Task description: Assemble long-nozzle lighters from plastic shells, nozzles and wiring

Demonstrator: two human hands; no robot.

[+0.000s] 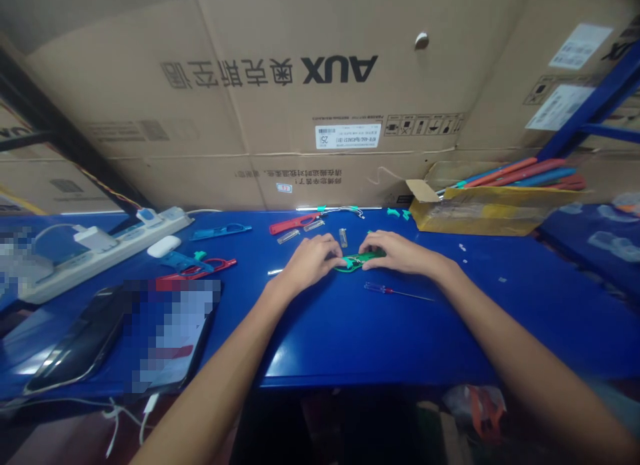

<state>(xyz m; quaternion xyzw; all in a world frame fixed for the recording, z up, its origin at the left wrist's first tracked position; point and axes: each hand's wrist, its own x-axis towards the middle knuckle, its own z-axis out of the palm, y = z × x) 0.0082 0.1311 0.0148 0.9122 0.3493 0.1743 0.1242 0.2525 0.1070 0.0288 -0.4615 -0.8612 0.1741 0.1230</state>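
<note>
A small green plastic part lies on the blue table between both hands. My left hand has its fingers curled and pinches the part's left end. My right hand presses on the part's right end with bent fingers. A thin screwdriver with a red handle lies just in front of my right hand, untouched. Small clear pieces sit just behind the hands.
A red plastic shell, a blue one and a red-and-blue pair lie at the back left. A white power strip, white earbud case, phones occupy the left. An open carton of long parts stands back right; cardboard boxes wall the rear.
</note>
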